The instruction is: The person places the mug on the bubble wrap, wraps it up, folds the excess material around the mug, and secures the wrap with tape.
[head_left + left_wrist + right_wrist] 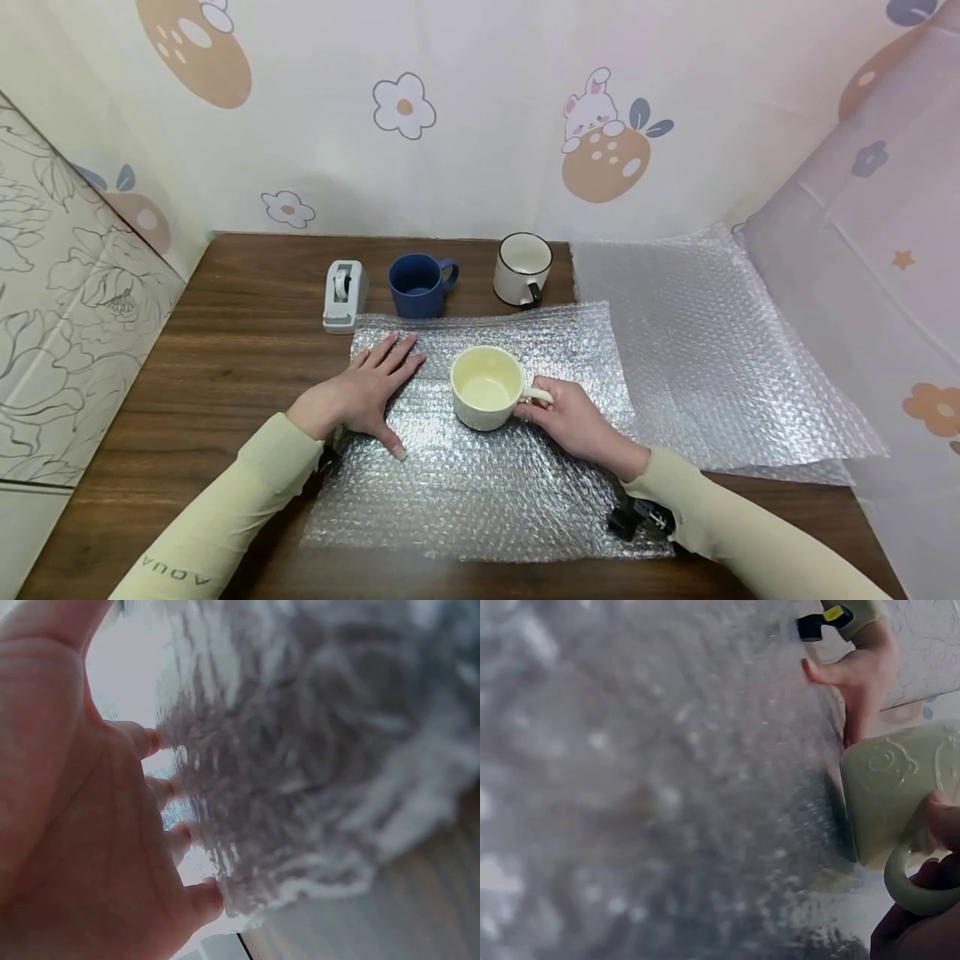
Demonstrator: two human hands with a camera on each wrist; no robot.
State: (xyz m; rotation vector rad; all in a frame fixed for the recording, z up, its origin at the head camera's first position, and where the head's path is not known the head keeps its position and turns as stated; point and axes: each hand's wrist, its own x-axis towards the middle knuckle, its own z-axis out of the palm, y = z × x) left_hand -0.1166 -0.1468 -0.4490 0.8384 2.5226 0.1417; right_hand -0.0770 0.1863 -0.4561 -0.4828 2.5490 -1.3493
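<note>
Forearms (234, 493) extend forward, right hand (568, 419) gripping yellow mug (486, 390).

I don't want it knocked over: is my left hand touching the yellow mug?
Apart. The head view plainly shows bubble wrap in the gap between the left hand and the yellow mug.

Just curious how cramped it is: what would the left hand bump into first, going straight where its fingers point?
Probably the blue mug, at the far edge of the bubble wrap under the left hand; depth makes the exact line uncertain.
</note>
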